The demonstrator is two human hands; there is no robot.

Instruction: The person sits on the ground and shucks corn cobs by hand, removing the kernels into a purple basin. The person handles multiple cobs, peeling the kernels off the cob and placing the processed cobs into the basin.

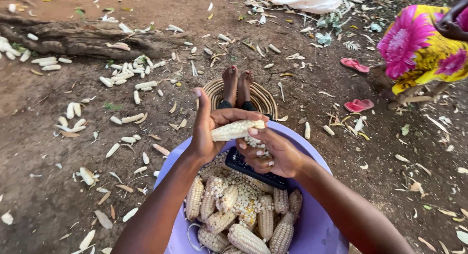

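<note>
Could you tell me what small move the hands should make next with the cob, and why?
Probably push the right hand thumb along the cob to strip more kernels into the basin. The left hand grips the cob's bare end over the basin, and kernels remain under the right hand.

The left hand [207,129] holds one end of a pale corn cob [237,129], with the thumb sticking up. The right hand [270,151] grips the cob from below, and loose kernels sit in its palm. Under the hands is a purple plastic basin [319,224] full of corn cobs [243,215] and kernels. A small black thing [253,170] lies in it too. Two bare feet [237,83] rest on a woven basket [265,100]. Bare white cobs [124,73] lie on the dirt. Pink sandals [356,86] lie near a person in a flowery dress [421,44].
</note>
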